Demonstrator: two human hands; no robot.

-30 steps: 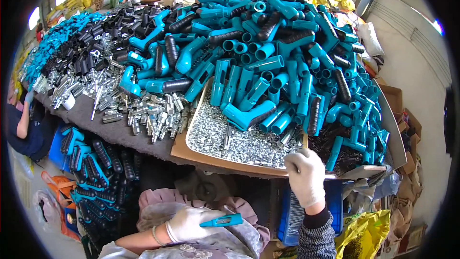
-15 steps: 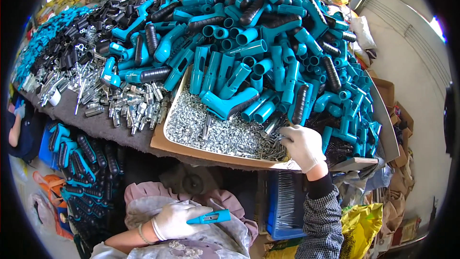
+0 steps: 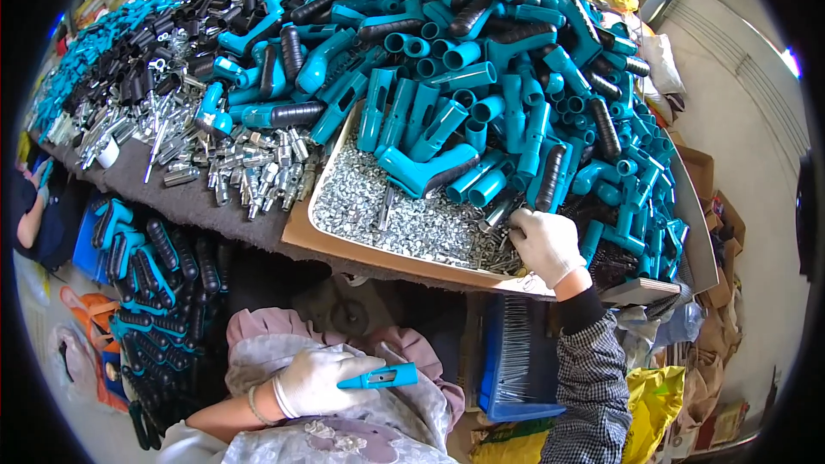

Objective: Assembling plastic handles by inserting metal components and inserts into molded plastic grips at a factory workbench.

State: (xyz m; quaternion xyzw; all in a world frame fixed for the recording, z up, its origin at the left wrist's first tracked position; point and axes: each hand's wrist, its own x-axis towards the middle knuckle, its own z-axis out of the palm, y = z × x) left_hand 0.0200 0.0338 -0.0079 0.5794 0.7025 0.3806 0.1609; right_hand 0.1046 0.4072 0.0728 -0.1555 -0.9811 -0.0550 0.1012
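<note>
The biggest thing before me is the heap of teal plastic handles (image 3: 481, 60), smooth moulded tubes and pistol-grip shapes, mixed with black ribbed rubber grips (image 3: 296, 113); it rises behind the cardboard tray (image 3: 296, 236) and spills over the tray's far edge. To the left of the tray, on dark felt-like table cover (image 3: 146, 185), lies a scatter of bright metal fittings (image 3: 249, 167), short, cylindrical and shiny. The tray itself is flat brown card with a low lip, and its floor is covered by small silvery screws (image 3: 387, 215), a grainy, glittering layer.

At the tray's right near corner my right hand (image 3: 543, 245), in a white knit glove above a checked sleeve, is cupped palm down on the screws with the fingers curled in; I cannot tell whether anything is pinched under them. Below the tray's near edge, over my lap, my left hand (image 3: 318, 382), also in a white glove, is closed around one slim teal handle piece (image 3: 382, 375), which lies level with its tip pointing right and shows a small slot in its side.
</note>
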